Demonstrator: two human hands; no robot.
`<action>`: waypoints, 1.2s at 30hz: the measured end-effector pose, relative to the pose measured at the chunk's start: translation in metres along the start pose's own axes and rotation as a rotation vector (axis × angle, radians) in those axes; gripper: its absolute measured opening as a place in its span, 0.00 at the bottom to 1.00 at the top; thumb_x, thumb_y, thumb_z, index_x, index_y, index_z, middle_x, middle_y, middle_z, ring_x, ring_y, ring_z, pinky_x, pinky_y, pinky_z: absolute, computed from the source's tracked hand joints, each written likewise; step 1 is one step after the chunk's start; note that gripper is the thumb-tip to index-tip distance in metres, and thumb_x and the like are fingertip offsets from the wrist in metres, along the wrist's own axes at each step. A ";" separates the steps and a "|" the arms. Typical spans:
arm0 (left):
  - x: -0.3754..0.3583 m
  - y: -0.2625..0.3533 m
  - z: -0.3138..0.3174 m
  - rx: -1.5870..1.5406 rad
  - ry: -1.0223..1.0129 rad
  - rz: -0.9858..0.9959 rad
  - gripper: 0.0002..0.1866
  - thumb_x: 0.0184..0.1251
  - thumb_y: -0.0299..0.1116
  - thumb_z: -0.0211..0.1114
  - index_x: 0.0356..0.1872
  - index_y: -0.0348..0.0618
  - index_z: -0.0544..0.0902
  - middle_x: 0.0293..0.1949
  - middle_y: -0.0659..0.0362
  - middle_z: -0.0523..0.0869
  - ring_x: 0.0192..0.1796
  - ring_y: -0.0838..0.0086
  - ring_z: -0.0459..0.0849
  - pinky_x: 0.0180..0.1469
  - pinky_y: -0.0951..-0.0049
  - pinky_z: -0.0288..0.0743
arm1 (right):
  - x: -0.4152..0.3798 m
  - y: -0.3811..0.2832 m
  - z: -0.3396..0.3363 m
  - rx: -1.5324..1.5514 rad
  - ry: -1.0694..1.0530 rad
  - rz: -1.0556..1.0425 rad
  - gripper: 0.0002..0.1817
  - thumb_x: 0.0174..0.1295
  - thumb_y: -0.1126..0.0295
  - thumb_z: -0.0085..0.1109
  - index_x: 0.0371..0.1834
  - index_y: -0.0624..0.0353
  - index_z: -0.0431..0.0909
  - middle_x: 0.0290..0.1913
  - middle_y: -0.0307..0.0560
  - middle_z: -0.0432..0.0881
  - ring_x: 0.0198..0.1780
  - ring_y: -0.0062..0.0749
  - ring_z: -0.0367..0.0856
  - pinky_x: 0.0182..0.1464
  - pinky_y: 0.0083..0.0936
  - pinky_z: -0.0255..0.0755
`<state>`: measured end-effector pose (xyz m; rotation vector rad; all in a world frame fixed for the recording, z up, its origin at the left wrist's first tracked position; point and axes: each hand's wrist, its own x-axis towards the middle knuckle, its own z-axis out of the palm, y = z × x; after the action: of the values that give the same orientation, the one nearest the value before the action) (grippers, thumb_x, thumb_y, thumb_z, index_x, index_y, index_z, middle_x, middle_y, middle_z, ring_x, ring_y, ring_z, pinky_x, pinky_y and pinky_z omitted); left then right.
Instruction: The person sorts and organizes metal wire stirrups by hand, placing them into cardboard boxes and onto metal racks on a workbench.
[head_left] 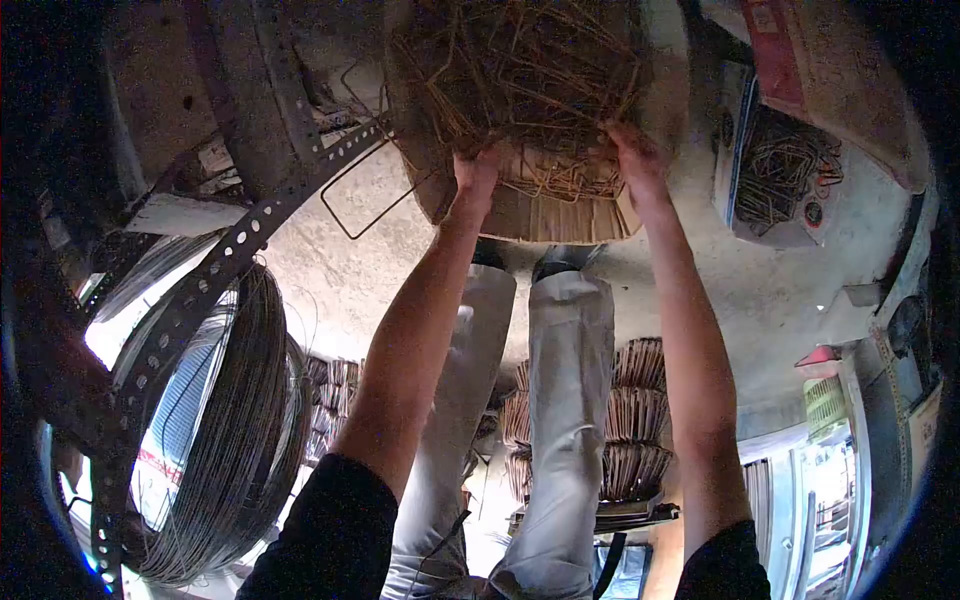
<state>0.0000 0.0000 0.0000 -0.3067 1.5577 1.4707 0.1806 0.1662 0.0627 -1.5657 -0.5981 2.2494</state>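
Bent rusty wire pieces (pixel 520 80) lie in a tangled heap in a cardboard box (pixel 560 222) at the top centre. My left hand (pixel 478 172) is at the heap's near left side, its fingers curled down among the wires. On the near right side, my right hand (pixel 636 160) has its fingers bent in against the wires. Both hands' fingertips are partly hidden, and what exactly they grip is too dim to make out. A squared wire loop (pixel 375 185) sticks out to the left of the box.
Coils of wire (pixel 235 430) hang at the left beside a perforated metal strip (pixel 240 240). Another box (pixel 745 205) with bent wires stands on the right. Stacked bundles (pixel 640 420) appear behind my legs. A green basket (pixel 825 405) is at the far right.
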 end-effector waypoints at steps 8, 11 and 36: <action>-0.018 0.027 0.054 0.419 0.250 -0.140 0.22 0.57 0.32 0.59 0.53 0.36 0.70 0.53 0.52 0.73 0.51 0.63 0.73 0.55 0.63 0.63 | -0.020 0.010 0.000 -0.533 0.086 -0.137 0.14 0.61 0.64 0.54 0.46 0.61 0.75 0.38 0.42 0.80 0.42 0.30 0.79 0.38 0.29 0.78; -0.030 0.047 0.076 1.125 0.250 0.044 0.28 0.52 0.36 0.64 0.53 0.34 0.68 0.50 0.49 0.73 0.51 0.59 0.73 0.57 0.52 0.59 | -0.010 0.045 -0.018 -0.425 0.087 -0.132 0.13 0.61 0.64 0.54 0.43 0.61 0.75 0.38 0.43 0.80 0.39 0.30 0.80 0.37 0.29 0.78; -0.007 0.211 0.121 1.580 -0.161 0.541 0.11 0.62 0.34 0.51 0.38 0.38 0.78 0.35 0.50 0.81 0.35 0.60 0.79 0.42 0.64 0.73 | -0.108 -0.046 -0.006 -0.233 0.023 0.146 0.12 0.60 0.62 0.56 0.39 0.59 0.78 0.30 0.38 0.79 0.29 0.24 0.79 0.32 0.22 0.74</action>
<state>-0.0946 0.1561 0.1607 1.1679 2.2307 0.2051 0.2239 0.1526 0.1714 -1.7966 -0.7875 2.3327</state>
